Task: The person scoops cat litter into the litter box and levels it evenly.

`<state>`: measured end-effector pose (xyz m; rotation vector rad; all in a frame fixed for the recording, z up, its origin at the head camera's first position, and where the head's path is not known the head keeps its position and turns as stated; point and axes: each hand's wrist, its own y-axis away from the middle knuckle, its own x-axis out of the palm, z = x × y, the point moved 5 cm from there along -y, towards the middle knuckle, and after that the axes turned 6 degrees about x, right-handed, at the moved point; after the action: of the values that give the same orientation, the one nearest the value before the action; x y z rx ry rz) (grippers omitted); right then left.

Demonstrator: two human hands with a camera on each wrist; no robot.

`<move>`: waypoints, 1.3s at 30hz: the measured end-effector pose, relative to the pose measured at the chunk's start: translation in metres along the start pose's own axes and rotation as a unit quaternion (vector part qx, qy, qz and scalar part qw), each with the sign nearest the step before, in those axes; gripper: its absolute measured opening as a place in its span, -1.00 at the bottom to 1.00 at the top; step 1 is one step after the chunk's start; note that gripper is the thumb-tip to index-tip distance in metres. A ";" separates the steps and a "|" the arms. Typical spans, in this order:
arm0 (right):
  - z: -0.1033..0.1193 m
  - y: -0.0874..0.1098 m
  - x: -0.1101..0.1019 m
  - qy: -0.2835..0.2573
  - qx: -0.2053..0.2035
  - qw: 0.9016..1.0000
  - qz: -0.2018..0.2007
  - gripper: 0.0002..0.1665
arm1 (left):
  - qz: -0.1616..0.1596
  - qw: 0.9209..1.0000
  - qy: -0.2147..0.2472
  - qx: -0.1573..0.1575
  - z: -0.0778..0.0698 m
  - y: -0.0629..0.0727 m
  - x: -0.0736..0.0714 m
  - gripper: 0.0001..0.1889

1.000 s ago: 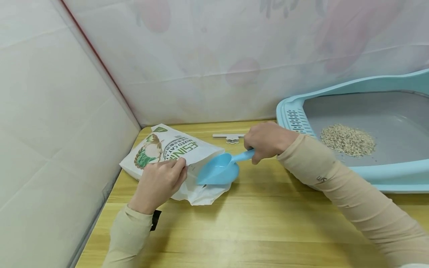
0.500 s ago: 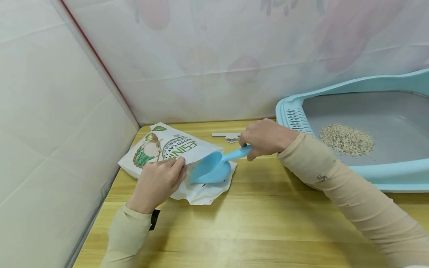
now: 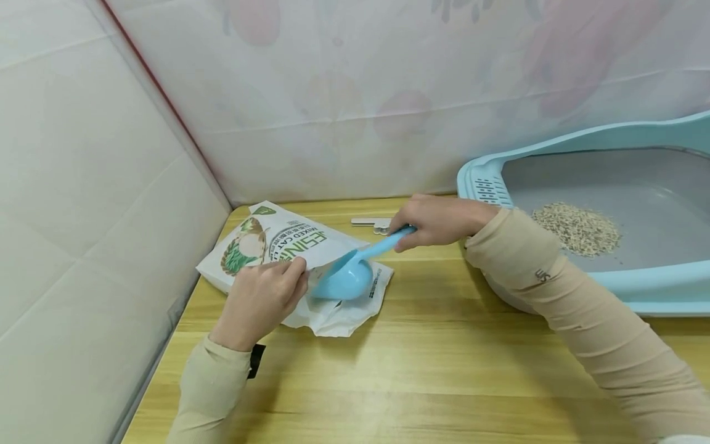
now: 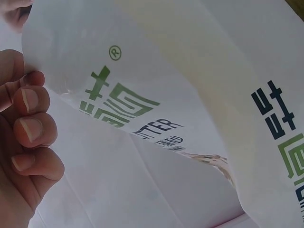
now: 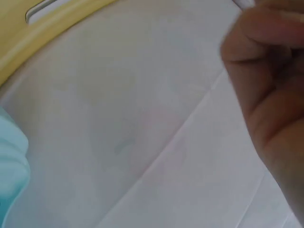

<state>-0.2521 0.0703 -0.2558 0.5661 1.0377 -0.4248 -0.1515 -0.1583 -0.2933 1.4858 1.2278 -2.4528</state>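
Observation:
A white bag of cat litter point(image 3: 294, 231) lies on the wooden table with its open mouth towards the right. My left hand point(image 3: 266, 299) pinches the upper edge of that mouth and holds it up; the left wrist view shows the curled fingers point(image 4: 33, 128) at the bag's edge. In my right hand point(image 3: 435, 222) is the handle of a light blue scoop point(image 3: 349, 280). The scoop's front end is inside the bag's mouth, and its rounded back shows above the lower flap. What the scoop contains is hidden. The right wrist view shows only part of the right hand point(image 5: 270, 80).
A light blue litter box point(image 3: 638, 280) stands at the right, with a pile of litter pellets point(image 3: 577, 229) on its grey floor. Behind the right hand lies a white sealing clip point(image 3: 370, 222), partly covered. Fabric walls point(image 3: 333, 135) border the table point(image 3: 388, 382) at the back and left.
My right hand has moved left, pushing the scoop further into the bag's mouth and tilting it so its back shows more. The left hand stays nearly still on the bag's edge.

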 end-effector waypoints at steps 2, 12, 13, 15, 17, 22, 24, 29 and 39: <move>0.000 0.000 -0.002 -0.008 -0.011 0.999 -0.041 -0.84 | 0.000 1.000 0.002 -0.001 0.000 0.000 0.000 -0.65; 0.013 0.003 0.003 0.006 -0.045 0.995 -0.083 -0.88 | 0.007 1.000 0.009 -0.003 0.001 0.000 -0.002 -0.67; 0.016 0.002 0.004 0.008 -0.048 0.995 -0.081 -0.94 | 0.008 1.000 0.010 -0.005 0.001 0.001 -0.002 -0.69; 0.023 0.000 0.008 0.015 -0.053 0.995 -0.079 -0.86 | 0.008 1.000 0.012 -0.008 0.001 0.002 -0.003 -0.74; 0.029 -0.001 0.012 0.026 -0.053 0.995 -0.081 -0.77 | 0.007 1.000 0.013 -0.010 0.001 0.002 -0.004 -0.77; 0.045 -0.002 0.020 0.049 -0.048 0.992 -0.102 -0.70 | 0.002 1.000 0.010 -0.010 0.001 0.003 -0.006 -0.70; 0.050 -0.003 0.024 0.050 -0.047 0.991 -0.116 -0.67 | -0.001 1.000 0.010 -0.009 0.001 0.004 -0.006 -0.66; 0.058 -0.003 0.037 0.056 -0.046 0.986 -0.149 -0.61 | -0.007 1.000 0.010 -0.007 0.001 0.004 -0.006 -0.63; 0.067 -0.010 0.056 0.058 -0.048 0.971 -0.228 -0.67 | -0.008 1.000 0.009 -0.012 0.002 0.006 -0.007 -0.64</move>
<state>-0.1873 0.0176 -0.2818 0.2624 1.2977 -0.7483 -0.1471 -0.1660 -0.2911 1.5020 1.2729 -2.4310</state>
